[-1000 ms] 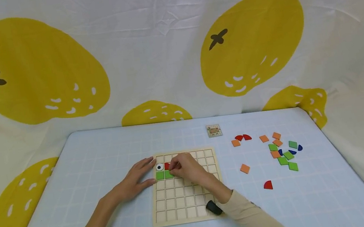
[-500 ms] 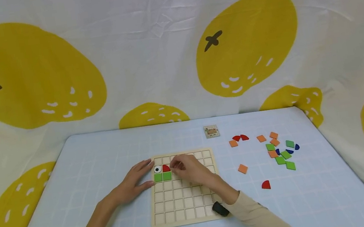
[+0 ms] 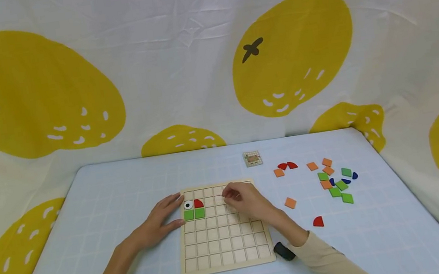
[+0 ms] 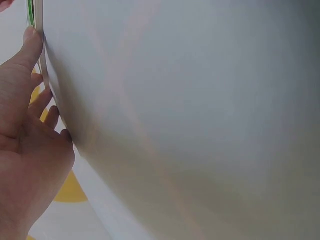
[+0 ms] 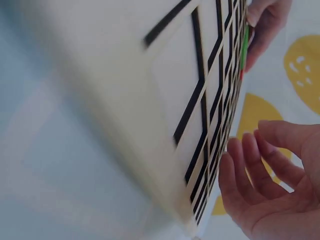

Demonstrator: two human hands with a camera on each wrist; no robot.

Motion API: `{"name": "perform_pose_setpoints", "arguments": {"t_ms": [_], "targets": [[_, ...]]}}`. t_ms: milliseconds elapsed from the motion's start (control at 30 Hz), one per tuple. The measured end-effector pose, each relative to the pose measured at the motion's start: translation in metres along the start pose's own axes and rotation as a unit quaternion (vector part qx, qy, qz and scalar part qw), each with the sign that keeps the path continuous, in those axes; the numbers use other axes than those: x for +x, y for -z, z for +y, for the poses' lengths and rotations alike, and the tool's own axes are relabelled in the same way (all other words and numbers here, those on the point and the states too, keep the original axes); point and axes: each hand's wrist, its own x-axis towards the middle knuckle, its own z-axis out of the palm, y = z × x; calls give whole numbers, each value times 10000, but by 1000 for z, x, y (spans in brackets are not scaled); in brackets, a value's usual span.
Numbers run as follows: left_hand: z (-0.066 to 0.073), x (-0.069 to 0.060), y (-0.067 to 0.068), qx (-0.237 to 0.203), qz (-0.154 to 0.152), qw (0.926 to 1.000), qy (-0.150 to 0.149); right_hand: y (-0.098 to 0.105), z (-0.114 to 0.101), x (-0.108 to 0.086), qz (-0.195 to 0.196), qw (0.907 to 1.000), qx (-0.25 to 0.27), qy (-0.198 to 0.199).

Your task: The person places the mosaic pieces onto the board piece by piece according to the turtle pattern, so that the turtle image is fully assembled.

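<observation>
A wooden grid board lies on the table. In its upper left cells sit a white eye piece, a red quarter-round piece and two green squares. My left hand rests at the board's left edge, fingers spread and relaxed; the left wrist view shows the same hand with its thumb against the edge. Over the upper right part of the board is my right hand. In the right wrist view its fingers are loosely bent, and that hand holds nothing.
Right of the board lie several orange squares, several green squares, red quarter-rounds and dark blue pieces. A small picture card lies beyond the board. Behind the table hangs a cloth with yellow fruit shapes.
My right hand has left the red piece beside the eye piece and moved right across the board. The left hand stays at the board's edge. The head view has shifted slightly.
</observation>
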Motion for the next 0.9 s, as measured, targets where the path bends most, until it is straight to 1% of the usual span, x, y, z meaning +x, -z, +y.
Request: {"name": "perform_pose_setpoints", "arguments": {"t_ms": [200, 433, 633, 900], "targets": [[-1, 1, 0, -35, -40, 10000, 51, 16, 9, -12, 272, 9994, -26, -224], [2, -1, 1, -15, -6, 10000, -27, 34, 20, -26, 664, 9974, -137, -234], [1, -1, 1, 34, 28, 10000, -21, 50, 30, -38, 962, 9939, -325, -435], [-1, 0, -1, 71, 55, 10000, -35, 70, 43, -57, 1330, 9861, -595, -802]]}}
